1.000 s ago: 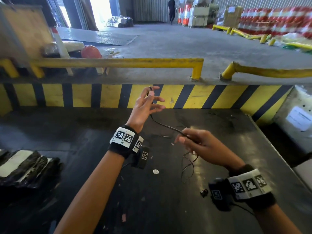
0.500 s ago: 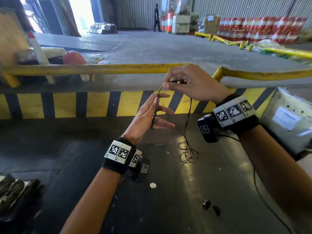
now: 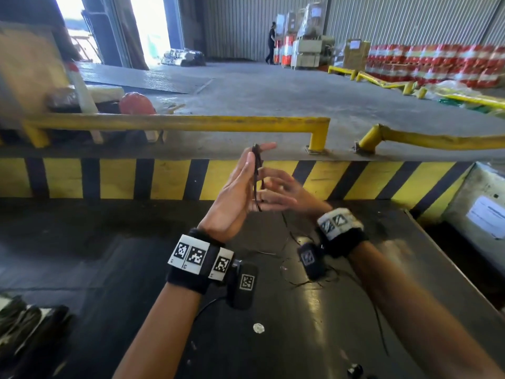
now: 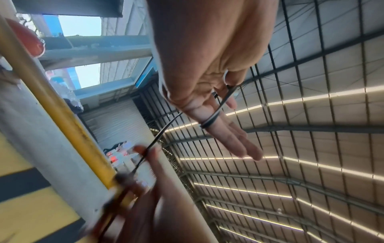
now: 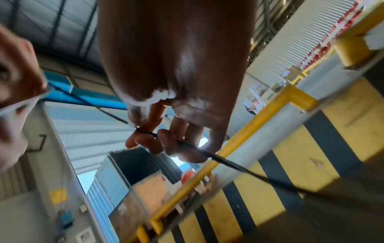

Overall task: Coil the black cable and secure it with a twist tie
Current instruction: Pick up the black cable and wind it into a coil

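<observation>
A thin black cable (image 3: 256, 176) is wound in loops round my raised left hand (image 3: 240, 192), from beside the forefinger down to the little finger. That hand's fingers are straight, and in the left wrist view the loops (image 4: 209, 121) cross them. Just behind and to the right, my right hand (image 3: 287, 187) is blurred. Its curled fingers (image 5: 166, 139) pinch the cable, which runs taut from the left hand. The slack cable (image 3: 295, 280) lies tangled on the black table (image 3: 109, 269) under my right wrist. I see no twist tie.
A yellow and black striped kerb (image 3: 109, 179) and a yellow rail (image 3: 177, 123) bound the table's far side. A grey box (image 3: 481, 212) stands at the right and a dark bundle (image 3: 24, 324) at the near left. Small black pieces (image 3: 355, 369) and a white disc (image 3: 258, 328) lie near me.
My right hand has come down from above the left hand to just behind its fingers, drawing the cable round. The left hand has risen a little, and more cable lies wound on it.
</observation>
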### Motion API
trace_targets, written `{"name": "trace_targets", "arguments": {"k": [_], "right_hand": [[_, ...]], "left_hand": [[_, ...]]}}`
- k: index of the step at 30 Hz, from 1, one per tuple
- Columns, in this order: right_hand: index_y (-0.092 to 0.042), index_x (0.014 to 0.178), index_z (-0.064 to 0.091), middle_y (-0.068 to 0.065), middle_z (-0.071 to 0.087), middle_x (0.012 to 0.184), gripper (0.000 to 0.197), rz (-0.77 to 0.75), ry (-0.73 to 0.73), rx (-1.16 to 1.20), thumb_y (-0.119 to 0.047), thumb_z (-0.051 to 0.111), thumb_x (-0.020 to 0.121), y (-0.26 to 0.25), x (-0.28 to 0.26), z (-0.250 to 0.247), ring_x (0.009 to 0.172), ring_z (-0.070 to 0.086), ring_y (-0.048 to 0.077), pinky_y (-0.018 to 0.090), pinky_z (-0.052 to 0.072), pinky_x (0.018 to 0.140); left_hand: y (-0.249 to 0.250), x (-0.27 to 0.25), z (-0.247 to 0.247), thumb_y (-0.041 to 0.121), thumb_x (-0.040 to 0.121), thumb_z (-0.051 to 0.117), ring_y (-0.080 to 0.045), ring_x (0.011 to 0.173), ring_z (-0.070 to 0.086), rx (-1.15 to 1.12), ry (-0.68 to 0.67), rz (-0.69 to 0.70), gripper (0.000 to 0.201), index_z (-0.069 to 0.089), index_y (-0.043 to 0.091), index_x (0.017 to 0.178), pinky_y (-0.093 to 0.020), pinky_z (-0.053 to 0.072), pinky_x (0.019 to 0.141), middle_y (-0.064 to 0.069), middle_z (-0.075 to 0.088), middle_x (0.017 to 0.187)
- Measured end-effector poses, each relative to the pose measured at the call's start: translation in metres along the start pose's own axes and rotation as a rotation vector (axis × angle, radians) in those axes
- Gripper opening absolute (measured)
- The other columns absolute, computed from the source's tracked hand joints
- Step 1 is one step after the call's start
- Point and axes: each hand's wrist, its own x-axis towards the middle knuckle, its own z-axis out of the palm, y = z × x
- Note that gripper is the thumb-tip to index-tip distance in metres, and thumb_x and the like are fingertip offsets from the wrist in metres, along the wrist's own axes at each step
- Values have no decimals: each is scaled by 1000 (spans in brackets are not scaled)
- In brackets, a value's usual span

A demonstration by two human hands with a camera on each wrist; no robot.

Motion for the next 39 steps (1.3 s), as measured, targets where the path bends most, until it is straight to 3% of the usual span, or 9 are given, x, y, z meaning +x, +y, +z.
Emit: {"name": "trace_targets", "arguments": {"k": [4,9,13,16,21,25,29,36,39], "right_hand": [[-10,90,62,-4,55,65,42,125,-100,147,-47,45,102,33,-44,67,45,51,0,15,45,46],[-3,82,60,5,52,66,41,23,-198,21,-29,40,107,-23,-84,64,55,47,15,20,44,56],[-20,87,63,-4,56,72,24,-110,-30,-194,-28,48,103,-91,-70,4,60,53,11,21,45,54],[-6,93,63,-1,44,65,27,-113,70,-206,-22,46,107,-114,-34,-36,54,42,13,27,39,52],[-11,93,62,9,50,72,23,11,98,-165,-29,54,104,-61,32,-34,62,44,20,25,37,53],[1,102,62,-10,65,72,20,76,31,47,-17,57,97,12,12,27,59,61,-3,13,48,54],[-14,85,62,-7,57,59,43,163,-92,196,-54,50,93,37,-48,104,44,54,5,20,51,47],[-7,85,61,7,55,65,28,8,-159,-119,-22,48,105,-75,-73,56,49,52,1,13,45,49],[-10,90,58,-7,52,65,22,-89,-9,-294,-20,47,106,-115,-43,2,46,47,1,17,44,47]], "left_hand": [[13,22,-28,41,110,22,-40,91,76,162,151,47,43,40,28,147,-51,61,85,-16,72,117],[-2,35,-65,40,110,29,-51,93,73,445,256,-71,40,45,26,144,-39,60,75,-17,72,108],[-18,19,-69,34,111,30,-51,88,74,467,136,-154,36,46,24,141,-43,60,77,-26,67,106],[-25,0,-49,33,111,29,-46,87,76,431,4,-177,37,43,25,144,-51,61,81,-26,67,115],[-24,-16,-26,35,110,23,-51,90,72,137,-71,-174,40,38,26,147,-61,58,89,-24,66,118],[-18,-10,-32,38,109,23,-48,94,70,34,-26,-111,42,37,26,147,-62,55,90,-22,63,120],[-12,9,-59,40,110,21,-49,98,72,171,102,-66,40,37,30,146,-59,56,93,-17,64,120],[-35,21,-85,40,110,22,-24,73,77,482,102,-195,31,41,35,134,-44,58,84,-17,61,114],[-47,8,-69,43,110,22,-32,76,78,515,-21,-238,32,40,39,136,-48,60,86,-24,63,118]]}}
